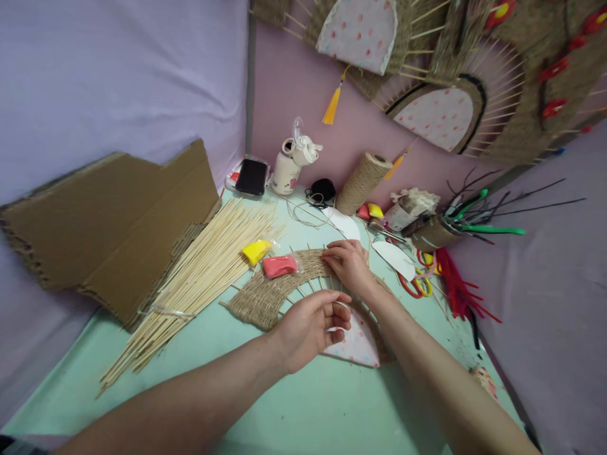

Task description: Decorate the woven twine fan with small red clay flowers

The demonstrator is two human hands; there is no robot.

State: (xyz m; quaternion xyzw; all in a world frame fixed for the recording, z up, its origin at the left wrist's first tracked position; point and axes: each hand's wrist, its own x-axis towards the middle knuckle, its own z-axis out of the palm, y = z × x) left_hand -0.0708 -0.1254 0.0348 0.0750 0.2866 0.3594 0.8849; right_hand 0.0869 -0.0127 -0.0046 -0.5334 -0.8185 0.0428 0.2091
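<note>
Fan [258, 300]: lies on the table [284, 411], under both hands
Weight: likely light, being twine and thin sticks
Stiffness: probably springy along the woven band [303, 260], firmer at the dotted panel [365, 335]
Surface: looks rough, so unlikely to slip
Weak point: perhaps the spokes [301, 291], apt to bend or snap
Hold: best taken by the band
Right hand [348, 260]: at the band's far part, fingertips drawn close; cannot tell a pinch from a light touch
Left hand [322, 328]: hangs over the panel, fingers loosely curled, grip half wide, holding nothing visible
Band top: bears the pink pack [281, 266], with the yellow pack [257, 251] just beside
Left: bounded by sticks [190, 291], then cardboard [118, 215]
Far side: hemmed by the roll [363, 183]
Right: scissors [411, 291] near
Room: widest toward the near edge
</note>
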